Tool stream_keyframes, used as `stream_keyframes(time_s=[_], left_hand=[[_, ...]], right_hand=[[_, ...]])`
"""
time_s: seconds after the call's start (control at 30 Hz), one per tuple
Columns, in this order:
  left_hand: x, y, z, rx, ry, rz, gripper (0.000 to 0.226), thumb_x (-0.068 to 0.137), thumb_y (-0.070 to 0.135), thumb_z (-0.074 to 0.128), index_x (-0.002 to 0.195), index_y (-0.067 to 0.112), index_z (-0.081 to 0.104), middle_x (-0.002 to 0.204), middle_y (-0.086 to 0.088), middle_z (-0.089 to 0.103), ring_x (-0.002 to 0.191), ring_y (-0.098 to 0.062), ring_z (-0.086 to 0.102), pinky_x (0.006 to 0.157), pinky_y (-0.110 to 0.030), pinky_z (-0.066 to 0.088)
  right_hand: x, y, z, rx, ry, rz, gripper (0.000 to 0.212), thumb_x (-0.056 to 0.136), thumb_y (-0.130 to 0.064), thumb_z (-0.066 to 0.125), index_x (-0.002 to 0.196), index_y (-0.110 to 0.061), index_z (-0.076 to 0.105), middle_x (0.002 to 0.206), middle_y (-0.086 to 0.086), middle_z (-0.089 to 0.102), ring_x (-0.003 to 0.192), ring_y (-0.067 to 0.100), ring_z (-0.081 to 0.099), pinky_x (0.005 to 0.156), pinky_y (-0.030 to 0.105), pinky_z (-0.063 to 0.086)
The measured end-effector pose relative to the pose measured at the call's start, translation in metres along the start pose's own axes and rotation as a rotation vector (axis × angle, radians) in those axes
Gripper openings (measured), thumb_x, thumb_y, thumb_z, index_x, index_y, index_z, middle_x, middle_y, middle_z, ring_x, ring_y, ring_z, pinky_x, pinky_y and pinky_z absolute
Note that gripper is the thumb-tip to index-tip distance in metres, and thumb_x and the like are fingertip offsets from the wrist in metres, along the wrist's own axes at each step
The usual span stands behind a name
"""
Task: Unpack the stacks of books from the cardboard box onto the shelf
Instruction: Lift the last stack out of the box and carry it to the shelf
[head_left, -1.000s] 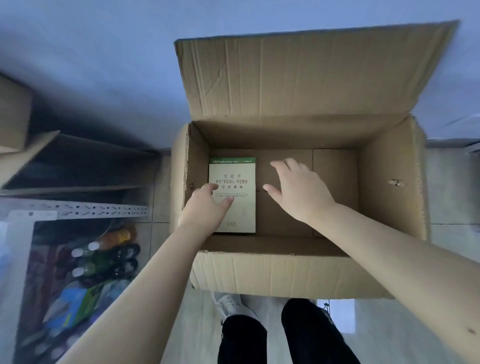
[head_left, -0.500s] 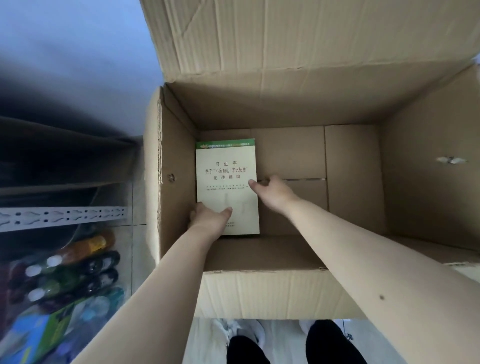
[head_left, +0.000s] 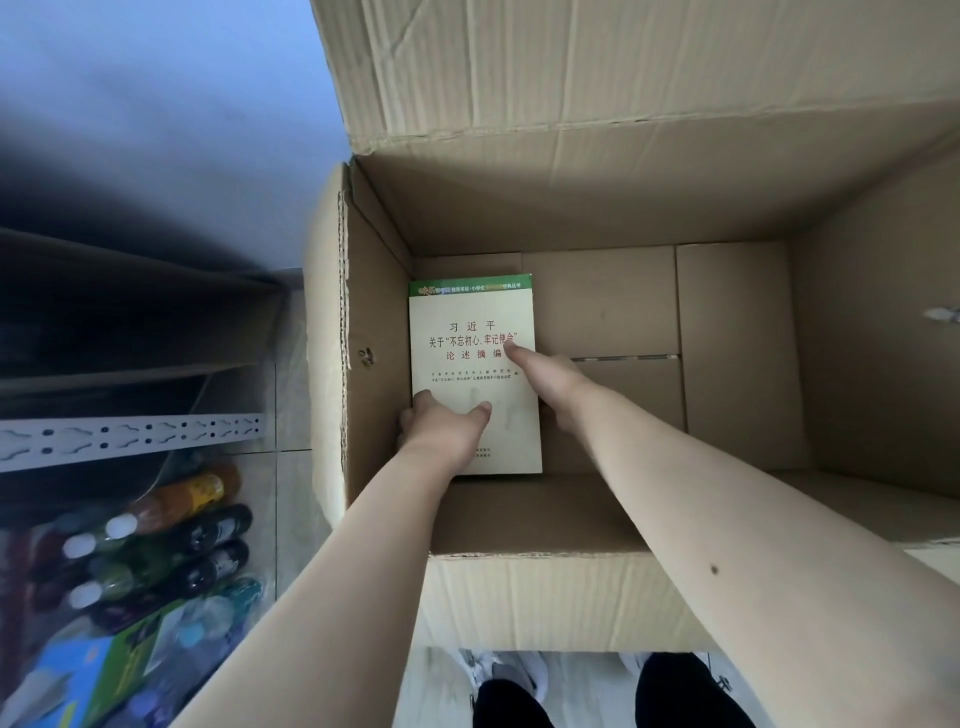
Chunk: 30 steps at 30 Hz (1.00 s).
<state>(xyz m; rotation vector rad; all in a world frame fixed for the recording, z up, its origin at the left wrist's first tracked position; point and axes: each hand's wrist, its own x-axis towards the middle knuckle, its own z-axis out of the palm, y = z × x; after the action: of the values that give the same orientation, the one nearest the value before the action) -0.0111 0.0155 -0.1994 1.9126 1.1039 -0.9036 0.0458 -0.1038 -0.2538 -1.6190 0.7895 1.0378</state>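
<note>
Below, tiled floor (head_left: 291, 499); cardboard box (head_left: 530, 597) beside metal shelf (head_left: 130, 436).

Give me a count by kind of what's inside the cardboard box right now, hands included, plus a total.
Books showing: 2, a cream-covered book on top and a green-edged book peeking out beneath it; any more under them are hidden.
Hands: 2, the left hand and the right hand, both on the cream one.
Total: 4 inside the cardboard box.

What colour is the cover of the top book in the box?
Cream with red title text; the top book shows best in the head view.
</note>
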Motion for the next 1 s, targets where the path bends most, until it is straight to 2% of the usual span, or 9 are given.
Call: stream_keyframes(time_s=[0.17, 0.27, 0.37, 0.4, 0.5, 0.57, 0.67, 0.83, 1.0], left_hand=[[0.001, 0.005, -0.004, 0.0, -0.004, -0.007, 0.075, 0.091, 0.046, 0.057, 0.151, 0.017, 0.021, 0.15, -0.007, 0.028, 0.135, -0.03, 0.037, 0.102, -0.034, 0.036], [0.002, 0.007, -0.003, 0.012, -0.017, -0.021, 0.075, 0.092, 0.046, 0.056, 0.151, 0.017, 0.02, 0.151, -0.007, 0.027, 0.135, -0.03, 0.038, 0.102, -0.036, 0.036], [0.005, 0.009, -0.003, 0.027, -0.022, -0.031, 0.075, 0.092, 0.046, 0.056, 0.151, 0.017, 0.02, 0.151, -0.007, 0.027, 0.134, -0.03, 0.038, 0.102, -0.037, 0.036], [0.007, 0.009, -0.002, 0.035, -0.021, -0.032, 0.075, 0.092, 0.046, 0.056, 0.151, 0.016, 0.02, 0.15, -0.007, 0.028, 0.134, -0.03, 0.038, 0.102, -0.037, 0.037], [0.013, 0.01, -0.001, 0.052, -0.011, -0.03, 0.075, 0.091, 0.046, 0.057, 0.15, 0.016, 0.021, 0.149, -0.008, 0.028, 0.134, -0.03, 0.038, 0.103, -0.037, 0.037], [0.016, 0.01, 0.001, 0.055, 0.0, -0.032, 0.076, 0.091, 0.046, 0.057, 0.151, 0.016, 0.019, 0.15, -0.008, 0.026, 0.134, -0.03, 0.038, 0.103, -0.037, 0.037], [0.019, 0.007, 0.005, 0.058, 0.016, -0.036, 0.079, 0.09, 0.046, 0.057, 0.151, 0.016, 0.017, 0.151, -0.007, 0.023, 0.136, -0.031, 0.036, 0.105, -0.039, 0.036], [0.022, -0.001, 0.011, 0.06, 0.025, -0.036, 0.086, 0.087, 0.045, 0.063, 0.152, 0.014, 0.017, 0.154, -0.006, 0.022, 0.138, -0.03, 0.034, 0.111, -0.042, 0.035], [0.027, -0.011, 0.013, -0.031, -0.232, -0.12, 0.063, 0.092, 0.042, 0.059, 0.143, 0.01, 0.039, 0.143, -0.002, 0.048, 0.129, -0.024, 0.047, 0.095, -0.03, 0.036]], right_hand=[[0.003, -0.001, -0.007, 0.042, -0.051, 0.02, 0.056, 0.087, -0.048, 0.066, 0.129, -0.011, 0.062, 0.128, 0.002, 0.065, 0.117, 0.021, 0.06, 0.093, 0.031, 0.041], [0.005, -0.001, -0.008, 0.062, -0.079, 0.026, 0.052, 0.086, -0.047, 0.068, 0.125, -0.013, 0.064, 0.122, 0.001, 0.068, 0.11, 0.019, 0.062, 0.085, 0.029, 0.044], [0.009, -0.001, -0.006, 0.032, -0.064, 0.038, 0.058, 0.079, -0.051, 0.073, 0.123, -0.013, 0.065, 0.12, 0.002, 0.07, 0.112, 0.021, 0.063, 0.101, 0.035, 0.045], [0.01, 0.0, -0.006, 0.03, -0.057, 0.04, 0.056, 0.079, -0.049, 0.074, 0.121, -0.012, 0.066, 0.117, 0.001, 0.07, 0.109, 0.021, 0.063, 0.101, 0.035, 0.045], [0.009, 0.0, -0.007, 0.017, -0.014, 0.027, 0.043, 0.082, -0.042, 0.075, 0.111, -0.012, 0.066, 0.106, 0.0, 0.068, 0.088, 0.016, 0.06, 0.083, 0.028, 0.041], [0.01, 0.002, -0.008, 0.027, 0.002, -0.007, 0.039, 0.082, -0.038, 0.076, 0.11, -0.014, 0.063, 0.113, 0.004, 0.07, 0.081, 0.013, 0.058, 0.08, 0.026, 0.04], [0.01, 0.003, -0.012, 0.008, 0.001, -0.061, 0.057, 0.08, -0.036, 0.079, 0.125, -0.01, 0.056, 0.123, 0.005, 0.067, 0.094, 0.016, 0.058, 0.083, 0.026, 0.041], [0.013, 0.0, -0.03, 0.039, 0.004, -0.103, 0.06, 0.079, -0.033, 0.08, 0.129, -0.01, 0.054, 0.122, 0.005, 0.067, 0.103, 0.02, 0.065, 0.081, 0.028, 0.047], [0.018, -0.004, -0.056, 0.048, -0.034, -0.102, 0.053, 0.088, -0.023, 0.071, 0.134, -0.015, 0.047, 0.125, 0.006, 0.066, 0.1, 0.021, 0.065, 0.081, 0.032, 0.049]])
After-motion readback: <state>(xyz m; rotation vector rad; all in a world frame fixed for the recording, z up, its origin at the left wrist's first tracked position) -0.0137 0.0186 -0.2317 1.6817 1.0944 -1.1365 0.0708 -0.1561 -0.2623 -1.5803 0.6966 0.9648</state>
